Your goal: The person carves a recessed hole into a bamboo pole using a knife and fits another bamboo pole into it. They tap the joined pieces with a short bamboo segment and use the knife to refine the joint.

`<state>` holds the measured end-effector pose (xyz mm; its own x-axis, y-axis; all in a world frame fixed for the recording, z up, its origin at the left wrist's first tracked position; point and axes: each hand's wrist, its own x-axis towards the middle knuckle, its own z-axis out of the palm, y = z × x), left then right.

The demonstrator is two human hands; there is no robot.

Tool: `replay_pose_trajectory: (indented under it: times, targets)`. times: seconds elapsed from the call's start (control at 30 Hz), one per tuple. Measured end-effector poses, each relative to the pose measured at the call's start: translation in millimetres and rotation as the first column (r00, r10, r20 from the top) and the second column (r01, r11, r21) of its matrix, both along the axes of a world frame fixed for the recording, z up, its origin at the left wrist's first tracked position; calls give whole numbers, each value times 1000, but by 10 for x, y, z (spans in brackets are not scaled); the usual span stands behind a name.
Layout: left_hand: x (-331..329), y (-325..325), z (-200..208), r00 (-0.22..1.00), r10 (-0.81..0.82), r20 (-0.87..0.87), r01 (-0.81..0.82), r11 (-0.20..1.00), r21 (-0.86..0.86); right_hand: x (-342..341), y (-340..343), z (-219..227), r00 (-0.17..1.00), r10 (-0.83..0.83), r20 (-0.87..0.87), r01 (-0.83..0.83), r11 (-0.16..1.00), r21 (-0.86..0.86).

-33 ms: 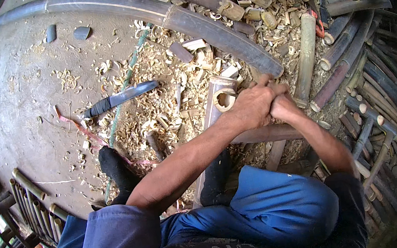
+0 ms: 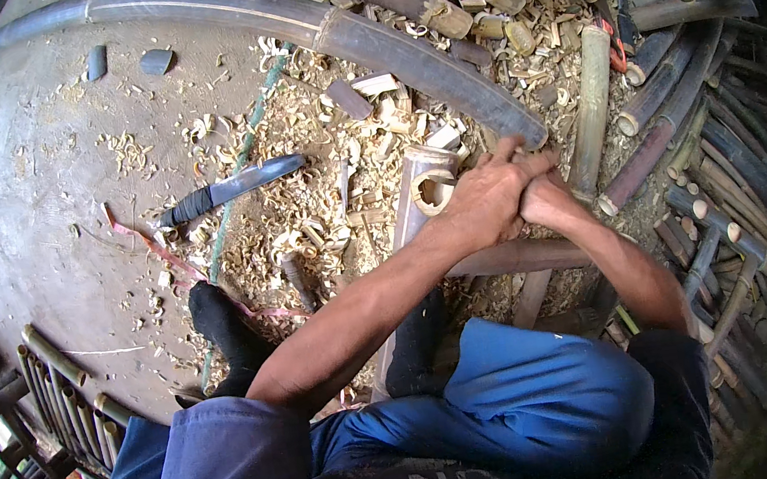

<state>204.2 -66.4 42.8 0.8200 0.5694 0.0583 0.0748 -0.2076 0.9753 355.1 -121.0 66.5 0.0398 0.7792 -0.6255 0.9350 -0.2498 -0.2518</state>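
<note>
My left hand [image 2: 490, 198] lies against my right hand [image 2: 548, 198], just beyond the rim of an upright-pointing bamboo section. Its fingers are partly stretched out and apart, reaching over the right hand. The right hand's fingers are mostly hidden behind the left, and I cannot see anything held between them. Beside the left wrist is the bamboo section [image 2: 408, 222] with a rounded hole cut near its end. A second bamboo pole [image 2: 526, 256] passes below both hands. The end of a long, dark bamboo pole [image 2: 440, 77] lies just beyond my fingers.
Left of the hands lies a knife [image 2: 236, 187] with a wrapped handle, among pale shavings [image 2: 305, 235]. A short rod-like tool [image 2: 297, 283] rests nearer my foot. More bamboo poles [image 2: 674, 94] are piled at right and at the far side. A green cord [image 2: 238, 166] crosses the floor.
My left hand's fingers have shifted slightly up and to the right, and look more spread. The knife and bamboo stay where they were.
</note>
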Motion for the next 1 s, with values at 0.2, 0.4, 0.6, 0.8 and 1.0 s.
replay_pose_trajectory:
  times: [0.2,0.4,0.6,0.8,1.0]
  targets:
    - [-96,-53,19,807,591,11,-584,800,-139,-293,857,-111,735,640,224,-678,709,195]
    - [76,-407,15,879,452,-154,-460,888,-20,7,527,-33,738,663,127,-673,707,219]
    - [-62,-554,241,960,195,-201,-212,975,-66,147,-164,-12,935,303,-184,-300,953,47]
    - [-85,-315,85,896,-269,-354,228,961,-154,-276,-520,-143,496,-754,-430,589,656,-472]
    - [-112,-11,40,730,-590,-345,499,805,-320,-459,-1154,-870,796,-288,-532,295,953,-74]
